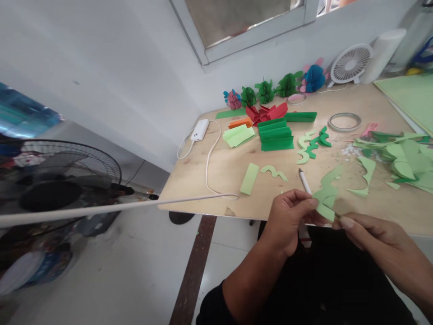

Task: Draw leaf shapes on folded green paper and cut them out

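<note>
A light green paper piece [327, 192] with curved edges is pinched between the thumb and fingers of my left hand [293, 216], just over the table's front edge. From the right, the thin dark blade of what look like small scissors [334, 213] meets this paper. My right hand [368, 232] is closed around them and hides the handles. Close to my left fingers lies a white pen [304, 180] with a dark tip. A wavy light green cutout [274, 172] and a light green paper strip [249, 179] rest farther left.
Folded dark green paper [276, 134], red folded paper [265, 113] and wavy cutouts [313, 144] lie mid-table. Green scraps [411, 158] heap at right. Paper figures [265, 92] and a small fan [352, 65] line the wall. A white cable [118, 207] crosses the left edge.
</note>
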{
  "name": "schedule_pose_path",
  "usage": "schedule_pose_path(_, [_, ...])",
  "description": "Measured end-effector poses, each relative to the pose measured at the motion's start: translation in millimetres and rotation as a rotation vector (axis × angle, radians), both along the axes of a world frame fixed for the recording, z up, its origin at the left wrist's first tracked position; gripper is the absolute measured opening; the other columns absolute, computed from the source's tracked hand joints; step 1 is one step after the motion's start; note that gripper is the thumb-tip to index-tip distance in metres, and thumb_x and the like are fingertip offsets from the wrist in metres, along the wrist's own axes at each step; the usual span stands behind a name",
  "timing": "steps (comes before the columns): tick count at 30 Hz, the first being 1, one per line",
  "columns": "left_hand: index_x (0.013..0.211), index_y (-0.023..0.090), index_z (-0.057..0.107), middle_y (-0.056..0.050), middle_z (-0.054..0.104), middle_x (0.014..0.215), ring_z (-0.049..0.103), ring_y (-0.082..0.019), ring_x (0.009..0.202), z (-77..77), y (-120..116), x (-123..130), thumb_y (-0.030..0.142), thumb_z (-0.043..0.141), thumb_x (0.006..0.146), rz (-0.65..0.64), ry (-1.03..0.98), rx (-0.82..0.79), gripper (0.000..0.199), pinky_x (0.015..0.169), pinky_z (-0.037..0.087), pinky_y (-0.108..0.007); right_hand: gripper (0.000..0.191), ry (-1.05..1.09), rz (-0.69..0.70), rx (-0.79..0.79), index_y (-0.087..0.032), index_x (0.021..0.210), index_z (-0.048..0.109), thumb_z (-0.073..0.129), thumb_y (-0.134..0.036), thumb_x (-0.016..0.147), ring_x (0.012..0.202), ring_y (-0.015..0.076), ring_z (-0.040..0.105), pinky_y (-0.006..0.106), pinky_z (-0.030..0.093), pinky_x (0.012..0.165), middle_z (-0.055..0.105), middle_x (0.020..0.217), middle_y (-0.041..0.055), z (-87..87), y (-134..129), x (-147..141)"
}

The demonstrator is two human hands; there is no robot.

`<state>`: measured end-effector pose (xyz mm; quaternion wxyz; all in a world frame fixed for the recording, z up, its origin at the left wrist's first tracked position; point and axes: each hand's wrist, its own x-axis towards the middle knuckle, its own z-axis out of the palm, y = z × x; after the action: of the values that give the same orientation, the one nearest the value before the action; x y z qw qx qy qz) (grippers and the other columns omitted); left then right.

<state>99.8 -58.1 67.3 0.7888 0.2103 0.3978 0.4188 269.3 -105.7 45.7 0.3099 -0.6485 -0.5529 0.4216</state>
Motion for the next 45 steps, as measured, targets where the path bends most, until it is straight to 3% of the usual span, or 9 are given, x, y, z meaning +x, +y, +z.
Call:
schedule_pose_path(6, [0.074, 0.014, 0.06, 0.0, 0.066, 0.056, 0.064, -0.013, 0.05, -2.4, -2.4, 2.4, 0.035, 0.089, 0.052, -0.008, -0.058, -0.06, 0.042, 0.057, 0.052, -0.023, 0.053, 0.01, -0.025, 0.042, -0.022, 0.06, 0.067, 0.055, -0.071, 0.075, 0.047, 0.0135, 0.041, 0.025, 0.034, 0.043, 0.046, 0.051, -0.0003, 1.6, -1.6, 0.3])
schedule_pose_path(14, [0.073, 0.015, 0.058, -0.001, 0.068, 0.058, 0.064, -0.012, 0.05, -0.3, -10.2, 10.5, 0.033, 0.088, 0.055, 0.061, -0.07, -0.081, 0.04, 0.06, 0.051, -0.023, 0.053, -0.024, -0.061, 0.108, -0.022, 0.051, 0.056, 0.055, -0.069, 0.075, 0.045, 0.0133, 0.041, 0.026, 0.033, 0.042, 0.042, 0.048, -0.0009, 8.6, 1.6, -6.9])
schedule_pose_path(26, [0.068, 0.014, 0.06, -0.002, 0.066, 0.056, 0.062, -0.011, 0.053, 3.0, -15.6, 16.4, 0.035, 0.089, 0.057, 0.135, -0.019, -0.028, 0.037, 0.064, 0.05, -0.024, 0.062, 0.074, -0.075, -0.042, -0.023, 0.046, 0.04, 0.05, -0.076, 0.075, 0.048, 0.0134, 0.04, 0.027, 0.033, 0.046, 0.041, 0.048, -0.0013, -8.3, -1.9, -0.7])
schedule_pose_path(42, [0.067, 0.015, 0.059, 0.001, 0.063, 0.055, 0.061, -0.01, 0.053, 2.6, -16.9, 20.6, 0.031, 0.087, 0.059, 0.213, 0.006, -0.032, 0.033, 0.064, 0.048, -0.024, 0.062, 0.069, -0.076, -0.064, -0.022, 0.045, 0.04, 0.052, -0.077, 0.073, 0.046, 0.0124, 0.039, 0.027, 0.033, 0.045, 0.039, 0.047, -0.0018, -5.6, -0.8, 1.3])
schedule_pose_path(45, [0.066, 0.015, 0.059, 0.001, 0.062, 0.055, 0.06, -0.01, 0.053, 4.0, -16.6, 20.6, 0.031, 0.087, 0.058, 0.21, 0.012, -0.032, 0.034, 0.064, 0.048, -0.023, 0.06, 0.061, -0.048, -0.054, -0.022, 0.048, 0.047, 0.052, -0.076, 0.074, 0.048, 0.0124, 0.039, 0.027, 0.032, 0.046, 0.04, 0.048, -0.0018, -5.5, -1.2, 4.8])
